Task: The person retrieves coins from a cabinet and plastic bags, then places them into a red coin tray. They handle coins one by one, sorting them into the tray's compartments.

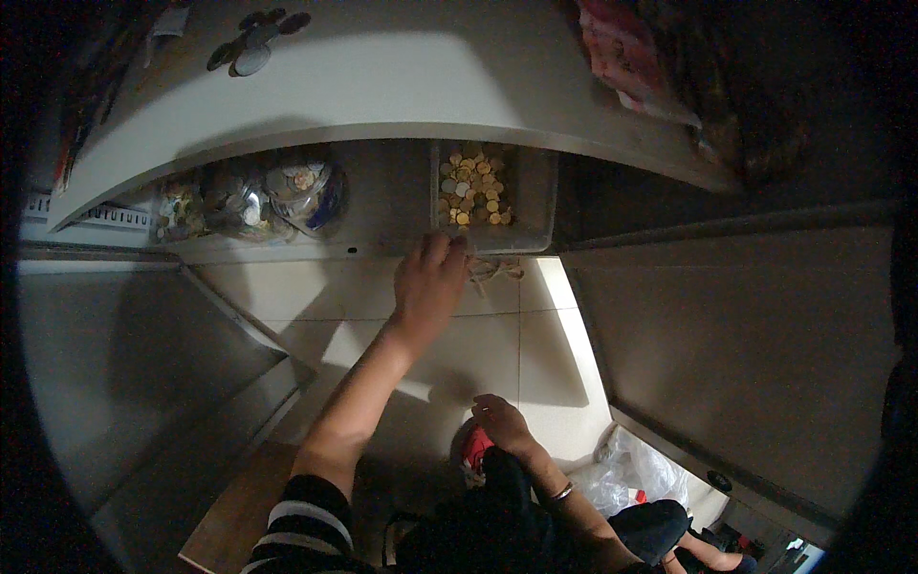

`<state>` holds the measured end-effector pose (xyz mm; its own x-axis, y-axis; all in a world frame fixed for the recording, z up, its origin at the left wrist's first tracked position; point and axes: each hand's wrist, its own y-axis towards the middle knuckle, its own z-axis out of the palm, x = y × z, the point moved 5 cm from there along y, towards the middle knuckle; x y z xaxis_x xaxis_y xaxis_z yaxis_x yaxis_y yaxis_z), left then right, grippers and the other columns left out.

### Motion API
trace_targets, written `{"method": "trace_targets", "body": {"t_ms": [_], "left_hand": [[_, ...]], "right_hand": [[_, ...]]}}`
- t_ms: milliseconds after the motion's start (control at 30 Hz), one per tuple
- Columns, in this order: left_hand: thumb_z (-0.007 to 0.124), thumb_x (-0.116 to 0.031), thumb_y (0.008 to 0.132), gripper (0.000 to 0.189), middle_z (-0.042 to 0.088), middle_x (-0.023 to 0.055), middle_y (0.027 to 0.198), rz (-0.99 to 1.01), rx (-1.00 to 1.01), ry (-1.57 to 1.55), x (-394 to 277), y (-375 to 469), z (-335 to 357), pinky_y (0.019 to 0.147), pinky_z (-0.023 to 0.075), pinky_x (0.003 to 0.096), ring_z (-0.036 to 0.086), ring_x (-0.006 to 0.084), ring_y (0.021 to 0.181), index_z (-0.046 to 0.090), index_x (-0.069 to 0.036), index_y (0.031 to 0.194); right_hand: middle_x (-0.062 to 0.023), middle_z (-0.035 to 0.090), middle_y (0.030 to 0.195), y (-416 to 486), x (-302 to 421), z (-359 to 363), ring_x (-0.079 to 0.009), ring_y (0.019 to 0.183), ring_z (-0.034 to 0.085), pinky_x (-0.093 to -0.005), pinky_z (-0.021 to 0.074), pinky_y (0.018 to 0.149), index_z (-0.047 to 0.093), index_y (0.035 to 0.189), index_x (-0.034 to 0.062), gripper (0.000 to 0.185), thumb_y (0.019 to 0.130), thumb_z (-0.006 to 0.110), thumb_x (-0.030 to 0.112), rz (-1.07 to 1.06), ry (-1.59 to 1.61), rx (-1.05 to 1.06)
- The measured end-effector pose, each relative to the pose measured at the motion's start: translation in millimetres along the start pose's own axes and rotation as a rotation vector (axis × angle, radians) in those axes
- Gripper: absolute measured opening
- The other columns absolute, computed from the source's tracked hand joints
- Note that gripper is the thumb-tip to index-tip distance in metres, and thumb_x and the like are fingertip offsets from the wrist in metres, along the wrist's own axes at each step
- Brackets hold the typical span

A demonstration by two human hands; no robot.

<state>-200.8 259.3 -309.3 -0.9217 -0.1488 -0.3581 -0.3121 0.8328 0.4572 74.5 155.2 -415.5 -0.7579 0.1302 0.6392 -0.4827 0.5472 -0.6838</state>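
Observation:
A clear plastic box (pixel 531 194) stands under the front edge of a pale countertop (pixel 401 79). Many gold-coloured coins (pixel 470 188) and a few silver ones lie in its left part. My left hand (pixel 432 283) reaches forward to the box's near left corner, fingers bent downward. Whether it holds anything is hidden by the back of the hand. Lower down, my right hand (pixel 504 423) hovers above my lap with its fingers loosely curled. A red item (pixel 475 448) shows beneath it, partly covered by dark clothing. Its palm is turned from view.
Several coins (pixel 252 60) rest on the countertop near a red packet (pixel 627 61). Clear jars and bags (pixel 247 201) fill the shelf's left side. Cabinet panels (pixel 731 359) flank both sides. Plastic bags (pixel 631 473) lie on the tiled floor (pixel 549 351), and another person's leg (pixel 710 552) shows behind.

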Motion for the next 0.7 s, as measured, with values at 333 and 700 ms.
{"method": "trace_targets", "body": {"t_ms": [333, 700], "left_hand": [[0.068, -0.013, 0.074, 0.031, 0.061, 0.0052, 0.098, 0.077, 0.06, 0.062, 2, -10, 12, 0.063, 0.0557, 0.035, 0.065, 0.0242, 0.079, 0.064, -0.009, 0.105], [0.064, -0.015, 0.078, 0.032, 0.066, 0.0076, 0.103, 0.063, 0.126, 0.29, 19, 32, 21, 0.054, 0.0548, 0.0346, 0.068, 0.0229, 0.074, 0.066, -0.011, 0.11]], "right_hand": [[-0.0148, 0.068, 0.107, 6, 17, -8, -0.03, 0.097, 0.067, -0.0384, 0.0533, 0.084, 0.063, 0.118, 0.0053, 0.03, 0.095, 0.06, 0.025, -0.017, -0.028, -0.051], [-0.0143, 0.068, 0.111, 3, 6, -1, -0.0288, 0.099, 0.067, -0.0365, 0.0532, 0.086, 0.064, 0.118, 0.0075, 0.03, 0.094, 0.062, 0.026, 0.032, -0.091, 0.016]]}}
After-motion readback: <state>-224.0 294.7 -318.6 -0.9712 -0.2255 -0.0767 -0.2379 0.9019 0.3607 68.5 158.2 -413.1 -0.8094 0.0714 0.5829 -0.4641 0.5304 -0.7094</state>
